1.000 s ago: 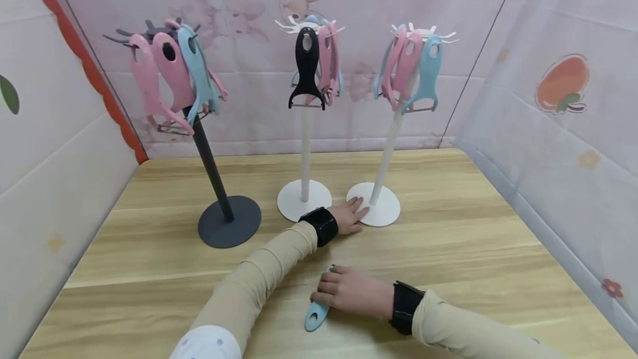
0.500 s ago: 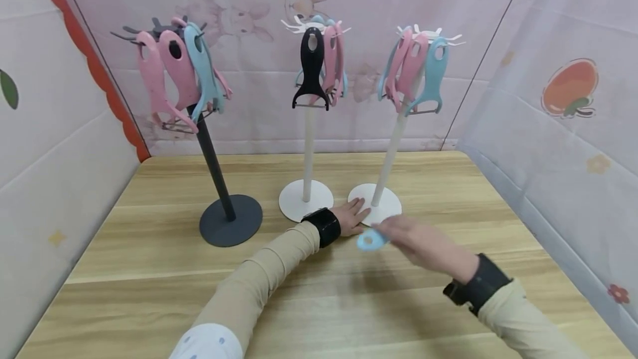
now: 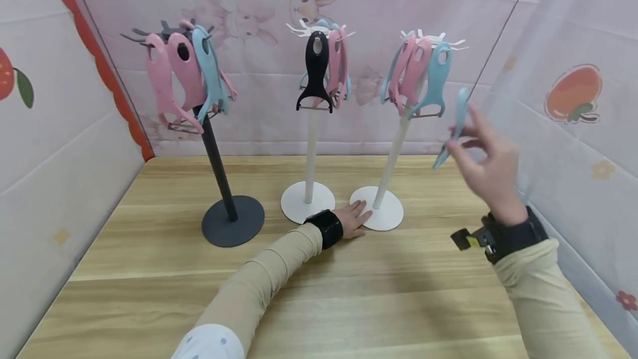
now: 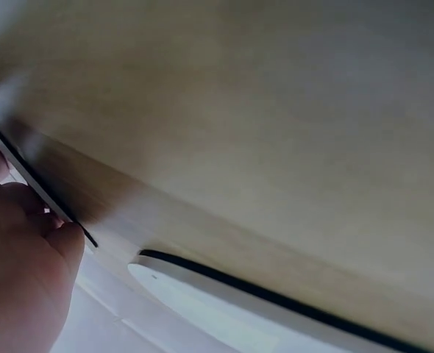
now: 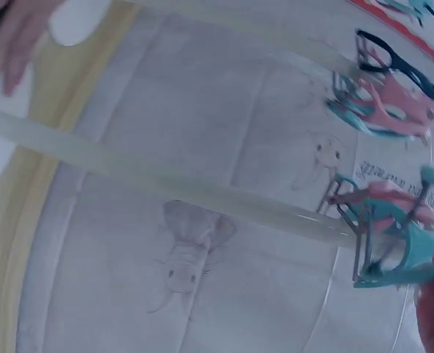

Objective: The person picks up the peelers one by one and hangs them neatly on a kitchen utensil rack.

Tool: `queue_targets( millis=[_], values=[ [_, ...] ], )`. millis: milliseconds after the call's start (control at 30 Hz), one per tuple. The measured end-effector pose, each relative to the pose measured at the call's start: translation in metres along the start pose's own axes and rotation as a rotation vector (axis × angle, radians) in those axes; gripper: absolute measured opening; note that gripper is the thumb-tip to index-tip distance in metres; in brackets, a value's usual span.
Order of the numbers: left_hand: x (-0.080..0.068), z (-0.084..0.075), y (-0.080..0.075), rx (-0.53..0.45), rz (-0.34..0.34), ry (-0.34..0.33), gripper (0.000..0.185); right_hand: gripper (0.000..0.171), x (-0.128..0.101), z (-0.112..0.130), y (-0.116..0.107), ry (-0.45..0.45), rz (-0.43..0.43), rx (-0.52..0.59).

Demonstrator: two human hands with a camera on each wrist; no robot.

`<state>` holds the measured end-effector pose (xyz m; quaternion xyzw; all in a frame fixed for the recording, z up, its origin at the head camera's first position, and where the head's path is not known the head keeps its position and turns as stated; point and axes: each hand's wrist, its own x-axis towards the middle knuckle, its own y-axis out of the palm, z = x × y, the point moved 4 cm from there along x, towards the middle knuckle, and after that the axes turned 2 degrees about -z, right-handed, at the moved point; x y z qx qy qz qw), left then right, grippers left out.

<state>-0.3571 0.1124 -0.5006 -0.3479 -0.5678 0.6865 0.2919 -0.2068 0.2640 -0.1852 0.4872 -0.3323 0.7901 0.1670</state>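
Observation:
My right hand (image 3: 490,162), raised at the right, pinches a light blue peeler (image 3: 461,112) between thumb and fingers. The peeler stands nearly upright, just right of the right white stand's hanging peelers and apart from them. On that stand hang a blue peeler (image 3: 436,79) at the front and pink peelers (image 3: 415,73) beside it. My left hand (image 3: 351,219) rests with straight fingers on the edge of that stand's round white base (image 3: 391,216). In the left wrist view the left fingers (image 4: 68,246) touch the base's rim.
A middle white stand (image 3: 311,154) bears a black peeler (image 3: 317,68) with pink and blue ones. At the left, a dark grey stand (image 3: 215,165) carries pink and blue peelers. Printed cloth walls (image 3: 573,181) enclose the wooden table (image 3: 329,303).
My right hand has lifted the blue peeler from the table and carried it up and right, beside the right stand's top. The left hand has stayed on the base.

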Motion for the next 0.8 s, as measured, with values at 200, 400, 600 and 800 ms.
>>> queue_targets(
  millis=[200,400,600,800],
  values=[
    [-0.029,-0.018,-0.045,-0.017,0.065,-0.009,0.064,0.058,0.041,-0.013,-0.008,0.292,-0.117,-0.102],
    [-0.052,-0.027,-0.068,-0.014,0.032,-0.007,0.060,0.053,0.064,-0.017,0.001,0.312,-0.073,-0.171],
    [-0.049,-0.025,-0.065,-0.014,0.040,-0.009,0.061,0.054,0.063,-0.023,0.011,0.319,0.068,-0.189],
    [-0.047,-0.022,-0.064,-0.017,0.038,-0.014,0.061,0.055,0.040,-0.029,0.014,0.295,0.060,-0.184]
  ],
)
